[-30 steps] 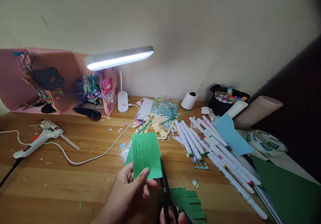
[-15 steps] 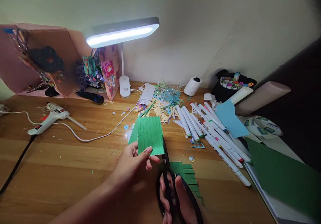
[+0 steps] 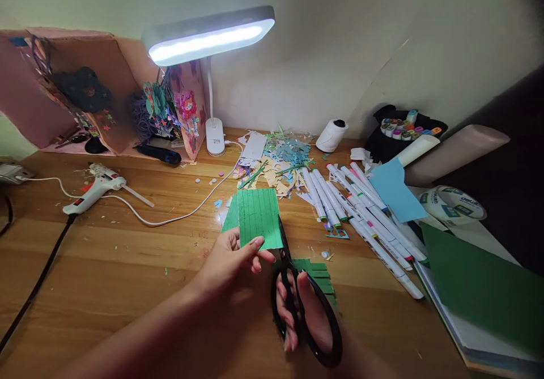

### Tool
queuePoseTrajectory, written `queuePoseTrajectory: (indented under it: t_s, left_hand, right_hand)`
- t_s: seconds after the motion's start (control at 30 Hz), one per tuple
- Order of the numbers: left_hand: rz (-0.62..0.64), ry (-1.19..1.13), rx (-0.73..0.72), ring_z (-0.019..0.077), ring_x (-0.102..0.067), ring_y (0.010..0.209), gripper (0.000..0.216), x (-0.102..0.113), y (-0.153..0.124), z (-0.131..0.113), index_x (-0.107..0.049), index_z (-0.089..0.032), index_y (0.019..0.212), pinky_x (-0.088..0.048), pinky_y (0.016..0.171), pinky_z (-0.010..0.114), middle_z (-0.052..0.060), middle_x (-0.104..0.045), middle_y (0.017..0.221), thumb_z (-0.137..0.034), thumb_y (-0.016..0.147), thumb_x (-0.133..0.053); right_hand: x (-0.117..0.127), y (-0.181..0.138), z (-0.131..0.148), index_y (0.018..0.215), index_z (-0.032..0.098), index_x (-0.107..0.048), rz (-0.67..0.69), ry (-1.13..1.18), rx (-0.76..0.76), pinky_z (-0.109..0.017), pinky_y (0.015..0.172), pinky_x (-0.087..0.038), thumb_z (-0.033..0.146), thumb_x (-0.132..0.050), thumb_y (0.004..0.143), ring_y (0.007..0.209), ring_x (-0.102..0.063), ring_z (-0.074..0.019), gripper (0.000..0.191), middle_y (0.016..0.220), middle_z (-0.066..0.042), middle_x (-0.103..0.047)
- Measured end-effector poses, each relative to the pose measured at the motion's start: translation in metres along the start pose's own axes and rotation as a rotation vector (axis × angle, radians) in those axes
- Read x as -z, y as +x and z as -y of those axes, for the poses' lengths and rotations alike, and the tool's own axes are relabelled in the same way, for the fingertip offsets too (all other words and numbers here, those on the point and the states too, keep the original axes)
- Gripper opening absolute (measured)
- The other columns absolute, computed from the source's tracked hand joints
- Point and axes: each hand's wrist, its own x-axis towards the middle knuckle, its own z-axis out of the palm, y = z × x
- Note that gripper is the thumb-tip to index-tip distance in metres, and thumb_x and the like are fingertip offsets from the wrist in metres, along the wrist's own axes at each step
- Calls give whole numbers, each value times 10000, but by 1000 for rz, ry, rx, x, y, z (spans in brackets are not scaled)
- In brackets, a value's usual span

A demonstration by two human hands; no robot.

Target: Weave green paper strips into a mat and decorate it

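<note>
A green sheet of paper (image 3: 258,217), ruled with thin lines, is pinched between the thumb and fingers of my left hand (image 3: 238,254). Black-handled scissors (image 3: 317,299) are in my right hand (image 3: 297,311), with fingers and thumb through the loops. Their blades lie along the right edge of the held paper, near its lower right corner. Behind the scissors, a green strip with fringe cuts (image 3: 321,277) rests on the table. Another green piece (image 3: 230,214) shows behind the left of the held sheet.
Paper scraps (image 3: 284,161) are heaped beneath the desk lamp (image 3: 212,39). White markers (image 3: 369,220) lie to the right, beside green sheets (image 3: 480,288) and a tape roll (image 3: 454,204). At the left lies a glue gun (image 3: 96,189), its cord trailing, before a pink box (image 3: 114,45).
The scissor handles have spread wider apart, with the blades still at the paper's right edge. The whole view has shifted slightly; my left hand keeps the same grip on the paper.
</note>
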Motion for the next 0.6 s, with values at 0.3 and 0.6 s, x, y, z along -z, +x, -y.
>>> queuePoseTrajectory:
  t_s: [0.3, 0.6]
  left_hand:
    - [38, 6, 13, 55, -505, 433, 397, -1, 0, 3, -514, -146, 768, -336, 441, 158, 60, -722, 709, -469, 704, -736]
    - [79, -7, 34, 67, -520, 434, 409, -1, 1, 9, -485, -157, 773, -362, 455, 174, 45, -711, 679, -477, 705, -732]
  right_hand:
    - [5, 5, 0, 803, 186, -448, -34, -79, -57, -220, 428, -478, 878, -261, 676, 358, -487, -73, 729, 518, 69, -467]
    - [-2, 7, 6, 761, 186, -417, -63, -29, -13, -184, 369, -448, 872, -324, 666, 310, -483, -66, 698, 471, 82, -463]
